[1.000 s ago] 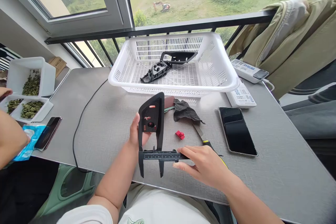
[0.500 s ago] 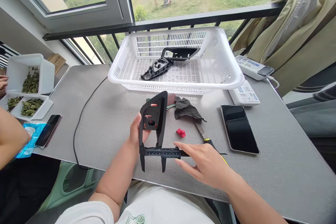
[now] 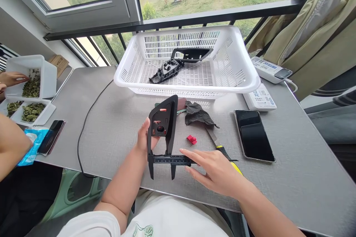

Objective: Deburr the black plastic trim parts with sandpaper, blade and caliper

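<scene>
My left hand [image 3: 143, 137] grips a black plastic frame part [image 3: 174, 118] by its left side, holding it upright above the table. The part has an opening low down and several small copper-coloured pieces on its face. Against its lower end lies a black vernier caliper [image 3: 172, 160], its long jaws spread and pointing toward me with nothing between them. My right hand [image 3: 219, 172] is on the caliper's right portion, fingers above and thumb below the beam. Beyond that hand are a small red piece [image 3: 191, 139] and a tool with a flat blade and black-yellow handle [image 3: 222, 150], partly covered by the hand.
A white perforated basket [image 3: 186, 89] behind holds black plastic parts [image 3: 168, 69]. A dark cloth [image 3: 198, 114] lies before it. Right are a phone [image 3: 254, 135] and white boxes [image 3: 260, 98]. A cable [image 3: 89, 122] crosses the left; another person's hand [image 3: 13, 78] reaches into a leaf-filled tub [image 3: 50, 77].
My right hand's fingers have shifted slightly left along the caliper. At the far left, the other person's hand has moved further into the tub. The part and caliper look almost still.
</scene>
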Action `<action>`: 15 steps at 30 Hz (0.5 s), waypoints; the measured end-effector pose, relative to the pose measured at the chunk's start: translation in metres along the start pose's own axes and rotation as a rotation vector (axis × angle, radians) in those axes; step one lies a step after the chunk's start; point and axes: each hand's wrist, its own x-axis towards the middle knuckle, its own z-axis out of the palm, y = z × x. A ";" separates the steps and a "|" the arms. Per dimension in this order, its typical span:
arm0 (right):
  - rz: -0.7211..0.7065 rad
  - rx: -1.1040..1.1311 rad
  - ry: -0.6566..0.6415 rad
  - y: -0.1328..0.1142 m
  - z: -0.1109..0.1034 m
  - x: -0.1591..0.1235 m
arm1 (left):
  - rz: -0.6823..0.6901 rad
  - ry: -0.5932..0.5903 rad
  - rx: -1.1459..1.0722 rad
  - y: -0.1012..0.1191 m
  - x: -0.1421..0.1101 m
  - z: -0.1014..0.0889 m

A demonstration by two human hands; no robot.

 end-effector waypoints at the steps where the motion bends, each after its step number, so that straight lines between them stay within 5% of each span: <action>1: -0.016 -0.006 0.020 0.001 0.001 0.000 | -0.012 0.020 -0.011 -0.001 0.000 0.001; 5: -0.035 -0.031 0.209 0.008 0.002 -0.001 | -0.084 0.088 -0.081 -0.003 0.001 0.002; 10: 0.152 -0.055 0.429 0.016 -0.005 -0.003 | -0.096 0.076 -0.140 0.000 0.003 0.000; 15: 0.174 -0.125 0.546 0.018 -0.005 0.001 | -0.174 0.107 -0.110 0.002 0.004 0.002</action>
